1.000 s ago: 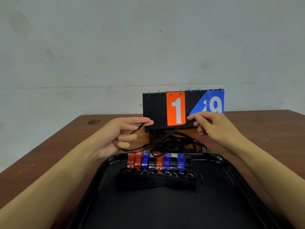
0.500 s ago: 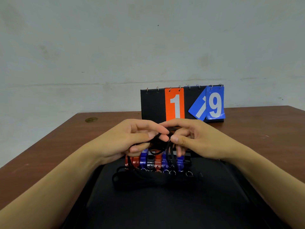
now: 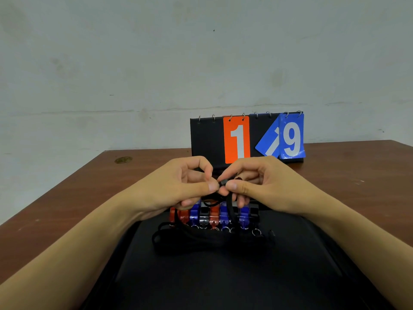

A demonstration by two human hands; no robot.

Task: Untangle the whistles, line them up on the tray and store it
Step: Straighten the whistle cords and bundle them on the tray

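Note:
Several whistles (image 3: 213, 214) in red, blue and black lie side by side in a row at the far end of the black tray (image 3: 223, 276). A bundle of black cords (image 3: 210, 241) rests on the tray just in front of them. My left hand (image 3: 185, 186) and my right hand (image 3: 257, 184) meet above the row, thumbs and forefingers pinching a black lanyard (image 3: 223, 182) between them. Loops of that lanyard hang down over the whistles. The far ends of the whistles are hidden behind my fingers.
A flip scoreboard (image 3: 245, 139) showing an orange 1 and a blue 9 stands on the brown wooden table (image 3: 78, 193) right behind my hands. A plain wall rises behind the table. The table's left edge runs diagonally at the left.
My hands came together from apart, gathering the stretched lanyard into a bunch above the whistles, and now pinch it between the fingertips. The view tilted slightly upward.

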